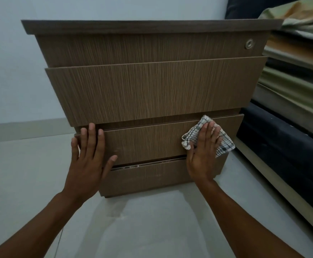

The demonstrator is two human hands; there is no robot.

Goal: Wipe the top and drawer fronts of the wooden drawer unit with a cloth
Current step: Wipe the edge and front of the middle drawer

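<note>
Dim, flat light; soft focus; wide-angle edge distortion.

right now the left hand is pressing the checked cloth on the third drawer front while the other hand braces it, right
Not quite: the head view shows the right hand pressing the checked cloth on the third drawer front, while the left hand braces it.

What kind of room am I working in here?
Most likely a bedroom: a wooden drawer unit stands on a tiled floor against a plain wall, with a bed or mattress and loose bedding beside it.
</note>
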